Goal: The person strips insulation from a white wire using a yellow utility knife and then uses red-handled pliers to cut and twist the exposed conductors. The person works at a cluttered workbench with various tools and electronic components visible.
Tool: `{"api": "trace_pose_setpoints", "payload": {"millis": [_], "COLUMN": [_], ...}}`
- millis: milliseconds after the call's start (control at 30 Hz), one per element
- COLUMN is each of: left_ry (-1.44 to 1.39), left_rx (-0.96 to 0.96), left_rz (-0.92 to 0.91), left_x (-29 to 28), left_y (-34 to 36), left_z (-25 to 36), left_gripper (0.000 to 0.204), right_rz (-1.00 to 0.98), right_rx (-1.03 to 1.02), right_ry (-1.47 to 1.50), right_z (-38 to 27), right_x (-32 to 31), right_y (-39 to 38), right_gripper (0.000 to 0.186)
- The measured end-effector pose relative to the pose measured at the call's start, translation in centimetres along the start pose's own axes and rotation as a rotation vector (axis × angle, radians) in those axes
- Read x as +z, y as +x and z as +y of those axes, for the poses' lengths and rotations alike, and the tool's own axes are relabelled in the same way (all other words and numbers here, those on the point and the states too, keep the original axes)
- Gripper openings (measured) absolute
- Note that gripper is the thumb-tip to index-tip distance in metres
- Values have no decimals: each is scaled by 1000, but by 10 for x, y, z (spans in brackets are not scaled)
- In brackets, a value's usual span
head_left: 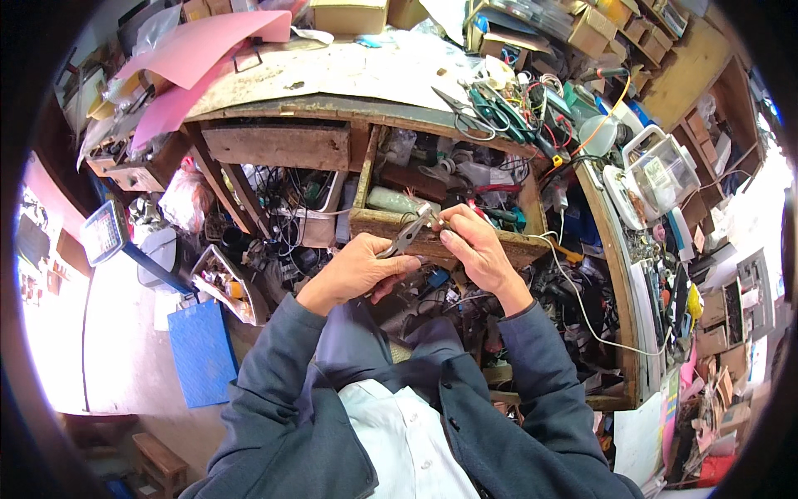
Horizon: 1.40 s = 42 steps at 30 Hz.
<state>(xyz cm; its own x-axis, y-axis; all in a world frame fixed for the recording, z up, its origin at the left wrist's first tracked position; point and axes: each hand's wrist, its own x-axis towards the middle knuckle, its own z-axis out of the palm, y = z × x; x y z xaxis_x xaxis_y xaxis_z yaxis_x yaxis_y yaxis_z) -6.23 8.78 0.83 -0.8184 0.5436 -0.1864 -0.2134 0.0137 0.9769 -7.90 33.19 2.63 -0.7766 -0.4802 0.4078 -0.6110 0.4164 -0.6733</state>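
My left hand [362,268] is closed around the handles of metal pliers [406,235], whose jaws point up and to the right. Close by, my right hand [472,249] pinches a small piece [435,223] at the pliers' tip, too small to make out, with thin wire ends near it. Behind both hands is an open wooden drawer [362,220] holding a pale cylinder [391,200], plastic bags and assorted parts.
A cluttered wooden bench [283,83] curves around me, bearing pink sheets [191,41], scissors [457,112], tools and cables. A clear plastic appliance [657,175] stands at right. A blue board [202,353] and bins lie at lower left; boxes are piled at right.
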Motion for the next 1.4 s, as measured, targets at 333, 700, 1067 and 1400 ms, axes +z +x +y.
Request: {"api": "trace_pose_setpoints", "payload": {"millis": [333,700,1067,1400], "left_ry": [-41,182,97,1363], "left_rx": [-95,-86,213,467], "left_rz": [-90,-207,-188,771], "left_x": [10,-5,3,36], "left_y": [-11,-12,-18,-22], "left_z": [11,9,-14,-27], "left_gripper": [32,36,31,59], "right_rz": [47,-14,235,296], "right_rx": [-104,209,-12,123], "right_ry": [-136,318,-85,-163], "right_z": [-8,-13,-7,-28], "right_x": [3,12,12,28], "right_y": [-4,-27,-21,-24], "right_gripper": [12,29,12,27]}}
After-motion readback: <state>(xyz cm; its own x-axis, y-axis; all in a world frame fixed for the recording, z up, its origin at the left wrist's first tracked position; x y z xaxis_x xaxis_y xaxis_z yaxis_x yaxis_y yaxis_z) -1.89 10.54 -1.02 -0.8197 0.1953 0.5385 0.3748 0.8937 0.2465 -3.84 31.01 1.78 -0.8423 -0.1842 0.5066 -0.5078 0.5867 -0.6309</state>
